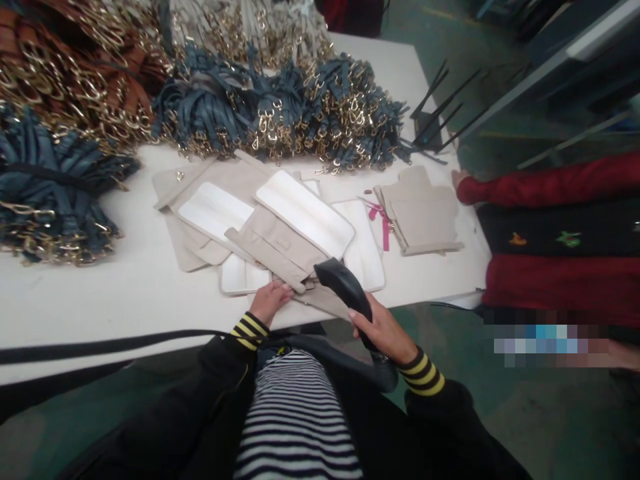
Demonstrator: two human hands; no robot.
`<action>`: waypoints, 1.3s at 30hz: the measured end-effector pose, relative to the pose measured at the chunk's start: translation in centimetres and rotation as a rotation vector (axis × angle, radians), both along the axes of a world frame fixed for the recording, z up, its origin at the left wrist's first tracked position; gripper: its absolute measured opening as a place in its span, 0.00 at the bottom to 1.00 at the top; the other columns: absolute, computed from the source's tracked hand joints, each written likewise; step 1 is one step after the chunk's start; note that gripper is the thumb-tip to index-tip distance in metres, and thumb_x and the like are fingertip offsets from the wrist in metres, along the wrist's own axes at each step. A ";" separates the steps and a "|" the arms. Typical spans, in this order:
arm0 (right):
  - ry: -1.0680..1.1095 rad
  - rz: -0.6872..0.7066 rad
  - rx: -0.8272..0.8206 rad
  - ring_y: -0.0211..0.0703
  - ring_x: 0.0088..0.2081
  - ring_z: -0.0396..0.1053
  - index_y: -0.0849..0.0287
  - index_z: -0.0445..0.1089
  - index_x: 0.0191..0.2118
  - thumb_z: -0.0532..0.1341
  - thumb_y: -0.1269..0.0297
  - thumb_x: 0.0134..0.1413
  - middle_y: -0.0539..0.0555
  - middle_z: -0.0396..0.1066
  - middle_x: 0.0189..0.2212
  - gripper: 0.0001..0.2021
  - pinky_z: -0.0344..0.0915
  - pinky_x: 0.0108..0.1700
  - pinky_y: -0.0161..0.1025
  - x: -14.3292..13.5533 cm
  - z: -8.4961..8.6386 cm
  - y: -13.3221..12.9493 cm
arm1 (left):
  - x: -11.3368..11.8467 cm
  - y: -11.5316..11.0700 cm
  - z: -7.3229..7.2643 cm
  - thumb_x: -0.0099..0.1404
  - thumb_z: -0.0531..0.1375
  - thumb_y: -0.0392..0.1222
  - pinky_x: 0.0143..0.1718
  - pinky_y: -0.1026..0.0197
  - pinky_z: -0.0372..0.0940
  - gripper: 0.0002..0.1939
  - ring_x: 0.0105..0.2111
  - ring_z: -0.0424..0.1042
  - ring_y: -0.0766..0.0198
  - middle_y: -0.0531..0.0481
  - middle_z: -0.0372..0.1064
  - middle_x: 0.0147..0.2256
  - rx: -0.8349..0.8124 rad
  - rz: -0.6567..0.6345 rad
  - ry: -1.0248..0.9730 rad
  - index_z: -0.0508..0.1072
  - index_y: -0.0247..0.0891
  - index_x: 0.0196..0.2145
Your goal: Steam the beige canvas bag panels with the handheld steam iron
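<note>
My right hand is wrapped round a black curved hose nozzle, whose tip points at the beige pieces. A thick dark hose runs behind it, in front of my body. At the table's near edge, my left hand has its fingers closed on the edge of a beige leather-like piece with a small stamped label. Under and around this lie more beige panels and white padded panels, overlapping in a loose pile. Some lower pieces are partly hidden.
Bundles of blue straps with gold clasps, brown straps and pale straps cover the back. A beige stack lies right, beside pink strips. Behind it stands a black antenna device. A person's red sleeve reaches the table's right edge.
</note>
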State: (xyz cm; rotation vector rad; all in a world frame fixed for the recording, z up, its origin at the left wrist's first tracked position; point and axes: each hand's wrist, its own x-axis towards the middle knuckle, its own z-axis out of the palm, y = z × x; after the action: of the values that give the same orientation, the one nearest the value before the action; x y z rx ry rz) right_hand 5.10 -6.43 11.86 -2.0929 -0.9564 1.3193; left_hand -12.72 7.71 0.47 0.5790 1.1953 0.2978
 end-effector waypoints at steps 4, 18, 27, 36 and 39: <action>0.040 0.076 -0.019 0.40 0.22 0.69 0.60 0.57 0.46 0.53 0.60 0.55 0.46 0.64 0.22 0.15 0.65 0.30 0.38 -0.8 -0.2 -0.8 | 1.5 0.1 -0.6 0.45 0.68 0.40 0.29 0.67 0.67 0.14 0.25 0.72 0.69 0.50 0.72 0.24 -0.047 0.042 -0.022 0.67 0.34 0.27; 0.024 0.173 -0.035 0.40 0.22 0.68 0.60 0.59 0.48 0.55 0.64 0.54 0.49 0.67 0.24 0.16 0.64 0.29 0.37 -2.7 -0.3 0.0 | 1.5 0.1 0.5 0.47 0.65 0.39 0.26 0.66 0.67 0.14 0.23 0.71 0.68 0.54 0.70 0.23 -0.019 0.094 -0.117 0.61 0.37 0.26; 0.030 -0.054 0.061 0.38 0.21 0.68 0.61 0.57 0.45 0.53 0.61 0.55 0.46 0.64 0.22 0.13 0.65 0.28 0.37 -0.9 -0.1 0.0 | -0.2 -0.7 0.0 0.47 0.66 0.40 0.33 0.64 0.69 0.11 0.27 0.73 0.66 0.50 0.73 0.26 0.035 0.063 -0.070 0.66 0.37 0.25; 0.112 -0.338 0.078 0.39 0.20 0.67 0.58 0.56 0.36 0.54 0.50 0.54 0.47 0.64 0.21 0.16 0.64 0.23 0.36 2.6 -2.3 -1.7 | -1.5 5.4 2.6 0.50 0.61 0.34 0.47 0.52 0.64 0.08 0.41 0.71 0.52 0.42 0.74 0.36 1.051 -0.583 0.194 0.76 0.40 0.31; 0.100 -0.337 0.077 0.39 0.20 0.67 0.58 0.57 0.35 0.55 0.47 0.52 0.47 0.65 0.21 0.17 0.63 0.23 0.36 2.7 -2.6 -1.8 | 0.6 12.3 2.6 0.54 0.53 0.29 0.56 0.43 0.52 0.19 0.57 0.57 0.49 0.38 0.62 0.54 1.485 -0.832 0.408 0.71 0.36 0.44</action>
State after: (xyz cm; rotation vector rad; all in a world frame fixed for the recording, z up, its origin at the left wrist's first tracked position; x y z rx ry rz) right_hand 7.79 -8.20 9.22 -2.0017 -0.5716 1.1793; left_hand -12.08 20.02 3.10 2.4295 0.8228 0.3132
